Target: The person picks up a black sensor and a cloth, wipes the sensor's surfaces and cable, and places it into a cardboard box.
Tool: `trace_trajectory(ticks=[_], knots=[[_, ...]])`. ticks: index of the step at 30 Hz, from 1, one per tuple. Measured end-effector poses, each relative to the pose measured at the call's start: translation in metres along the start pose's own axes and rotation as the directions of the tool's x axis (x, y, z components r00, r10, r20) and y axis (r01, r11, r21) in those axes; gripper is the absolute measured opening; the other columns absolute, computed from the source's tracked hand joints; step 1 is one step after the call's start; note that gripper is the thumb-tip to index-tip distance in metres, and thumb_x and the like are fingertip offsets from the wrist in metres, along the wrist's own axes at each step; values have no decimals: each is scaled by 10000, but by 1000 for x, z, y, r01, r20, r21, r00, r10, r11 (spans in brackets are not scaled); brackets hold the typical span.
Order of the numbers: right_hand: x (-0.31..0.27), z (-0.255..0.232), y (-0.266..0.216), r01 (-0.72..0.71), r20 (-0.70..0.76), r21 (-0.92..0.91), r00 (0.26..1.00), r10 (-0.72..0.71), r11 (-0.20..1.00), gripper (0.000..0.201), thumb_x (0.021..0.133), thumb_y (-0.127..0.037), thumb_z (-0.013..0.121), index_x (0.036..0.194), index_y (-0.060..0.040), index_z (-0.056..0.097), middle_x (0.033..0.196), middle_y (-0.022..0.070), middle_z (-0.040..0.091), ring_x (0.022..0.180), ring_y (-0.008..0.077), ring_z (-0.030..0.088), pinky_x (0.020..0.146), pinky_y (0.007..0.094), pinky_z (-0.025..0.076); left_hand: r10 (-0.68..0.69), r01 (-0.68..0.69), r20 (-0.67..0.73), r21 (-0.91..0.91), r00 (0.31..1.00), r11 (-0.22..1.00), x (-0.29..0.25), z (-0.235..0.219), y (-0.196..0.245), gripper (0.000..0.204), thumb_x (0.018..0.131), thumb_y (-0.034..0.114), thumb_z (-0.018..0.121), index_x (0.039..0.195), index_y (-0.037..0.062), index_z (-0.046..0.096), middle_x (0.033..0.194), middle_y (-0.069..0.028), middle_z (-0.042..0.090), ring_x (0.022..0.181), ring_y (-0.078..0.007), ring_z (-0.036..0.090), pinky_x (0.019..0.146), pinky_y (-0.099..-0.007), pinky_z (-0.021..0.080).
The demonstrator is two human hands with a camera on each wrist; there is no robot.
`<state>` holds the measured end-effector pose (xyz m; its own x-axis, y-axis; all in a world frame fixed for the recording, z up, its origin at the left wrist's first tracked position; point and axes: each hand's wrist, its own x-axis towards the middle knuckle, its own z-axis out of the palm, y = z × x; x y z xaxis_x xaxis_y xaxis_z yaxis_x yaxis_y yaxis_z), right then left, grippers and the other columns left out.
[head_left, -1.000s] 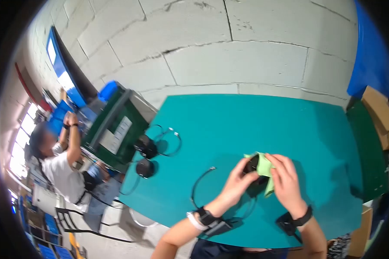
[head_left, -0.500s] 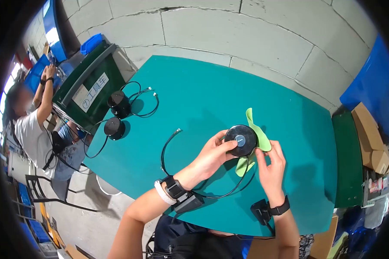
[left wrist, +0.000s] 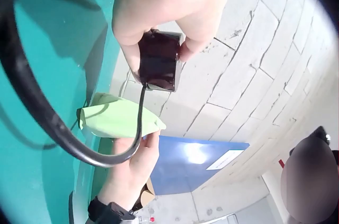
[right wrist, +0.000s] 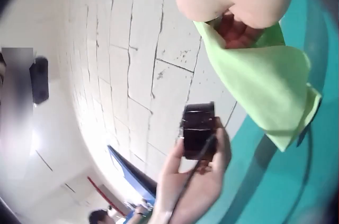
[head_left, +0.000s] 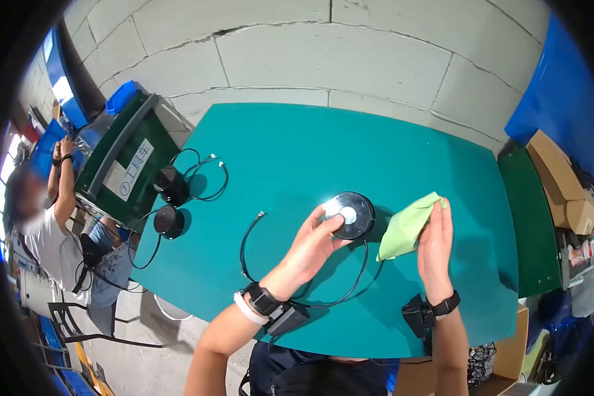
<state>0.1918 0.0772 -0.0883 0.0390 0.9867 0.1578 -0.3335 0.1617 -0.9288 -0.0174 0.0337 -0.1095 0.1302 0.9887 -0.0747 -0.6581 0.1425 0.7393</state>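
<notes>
My left hand (head_left: 305,252) grips a glossy black cylindrical device (head_left: 363,218) above the table, its thumb lying by the round pale label on the flat face. A black cable (head_left: 361,277) runs from the device's side and curves back toward my left wrist. In the left wrist view, fingers and thumb hold the dark body (left wrist: 159,65) from opposite sides. Off to the right, my right hand (head_left: 435,257) holds a light green cloth (head_left: 404,230) that hangs from its fingers. The right wrist view shows the cloth (right wrist: 265,78) draped below the fingertips, apart from the device.
Two more black cylindrical devices (head_left: 169,222) with coiled cables stand at the green table's (head_left: 297,145) left edge. A dark green cart (head_left: 129,158) and a seated person (head_left: 53,231) are beyond that edge. At right are cardboard boxes (head_left: 558,191). A block wall (head_left: 389,59) rises behind.
Earlier the cloth was against the device between both hands. Since then the right hand has drawn the cloth away to the right, and the left hand keeps the device, its labelled face now showing.
</notes>
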Motion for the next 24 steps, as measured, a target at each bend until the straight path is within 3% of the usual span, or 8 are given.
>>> trace_trajectory(ticks=[1, 3, 5, 7, 9, 13, 16, 24], knots=[[-3, 10, -2, -43, -87, 55, 995, 47, 998, 235, 1028, -246, 356, 1110, -75, 495, 975, -11, 537, 875, 62, 522, 743, 242, 460, -9, 9, 0, -3, 1000, 1000, -1, 5, 0, 423, 921, 206, 556, 1289, 44, 425, 1243, -98, 533, 1153, -205, 528, 971, -398, 441], [-8, 15, -4, -119, 8, 25, 993, 119, 993, 251, 1022, -242, 356, 1157, -67, 476, 950, 23, 566, 774, 103, 571, 671, 266, 480, -12, 13, -25, 41, 1000, 999, -4, 8, 2, 424, 932, 221, 542, 1302, 61, 410, 1263, -92, 520, 1156, -205, 528, 979, -405, 437], [-10, 7, -7, -292, 344, 112, 908, 239, 950, 267, 1006, -200, 352, 1206, -51, 448, 913, 64, 582, 654, 149, 594, 585, 295, 487, -25, 25, 4, 57, 1000, 998, -5, 7, 0, 429, 939, 241, 537, 1309, 71, 401, 1280, -83, 507, 1166, -207, 523, 991, -415, 429], [-14, 11, 4, -239, 443, -30, 867, 227, 971, 296, 968, -105, 367, 1249, -30, 421, 948, 101, 583, 582, 157, 571, 535, 279, 464, -29, 27, 45, 30, 999, 999, -3, 9, 2, 435, 940, 253, 541, 1308, 67, 401, 1275, -79, 511, 1171, -206, 520, 1001, -419, 425], [-16, 17, -1, -60, 413, -251, 896, 163, 966, 316, 944, -42, 444, 1259, -27, 417, 1041, 115, 574, 667, 149, 581, 611, 307, 483, -55, 53, 63, 32, 996, 998, -3, 7, 1, 439, 945, 261, 532, 1313, 63, 397, 1281, -82, 508, 1183, -211, 516, 1001, -424, 430], [-17, 16, 7, -23, 348, -246, 931, 111, 969, 365, 922, -18, 521, 1271, -25, 415, 1128, 100, 554, 847, 143, 593, 753, 318, 490, -47, 43, 100, 37, 994, 998, -4, 10, 3, 470, 943, 286, 534, 1327, 59, 386, 1292, -92, 503, 1194, -228, 514, 986, -447, 453], [-15, 11, 20, 40, 339, -182, 940, 25, 982, 385, 932, -120, 576, 1277, -25, 433, 1126, 49, 569, 1037, 139, 561, 882, 297, 452, -34, 30, 130, 32, 991, 999, -4, 11, 4, 490, 933, 311, 548, 1323, 58, 393, 1288, -92, 507, 1188, -228, 519, 979, -452, 459], [-17, 9, 17, -35, 437, -232, 889, 136, 972, 294, 946, -108, 531, 1215, 6, 497, 1066, 44, 592, 998, 113, 553, 854, 271, 452, 14, -15, 54, 12, 998, 1000, -2, 10, 5, 432, 940, 257, 549, 1265, 9, 410, 1225, -127, 538, 1143, -240, 552, 982, -459, 466]])
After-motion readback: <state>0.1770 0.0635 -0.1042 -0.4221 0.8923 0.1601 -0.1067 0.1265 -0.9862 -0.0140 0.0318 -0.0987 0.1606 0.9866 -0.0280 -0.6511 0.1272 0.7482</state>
